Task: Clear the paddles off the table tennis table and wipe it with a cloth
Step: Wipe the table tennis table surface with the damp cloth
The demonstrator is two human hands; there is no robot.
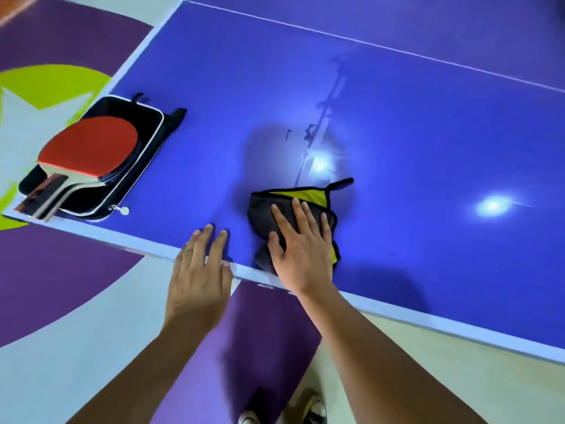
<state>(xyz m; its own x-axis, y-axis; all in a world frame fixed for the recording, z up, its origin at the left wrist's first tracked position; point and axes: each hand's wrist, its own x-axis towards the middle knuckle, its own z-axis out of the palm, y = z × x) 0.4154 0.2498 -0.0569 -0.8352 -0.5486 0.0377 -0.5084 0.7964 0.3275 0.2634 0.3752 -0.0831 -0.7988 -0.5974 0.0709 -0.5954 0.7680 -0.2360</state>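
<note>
1. The floor (61, 286) is painted in large curved fields of purple and pale grey-white.
2. At the far left, a lime-green patch (46, 81) surrounds a pale star shape (27, 117).
3. An orange-brown strip (12, 4) shows in the far left corner.
4. At the near right the floor turns to a cream area (458, 377).
5. The blue table tennis table (428, 133) carries a thin white line (367, 42) and mirrors two bright light spots (492, 205).

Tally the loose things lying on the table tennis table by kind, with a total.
Paddles: 2, stacked
Paddle case: 1, under the paddles
Cloth: 1, pressed flat by the right hand
Total: 4
</note>
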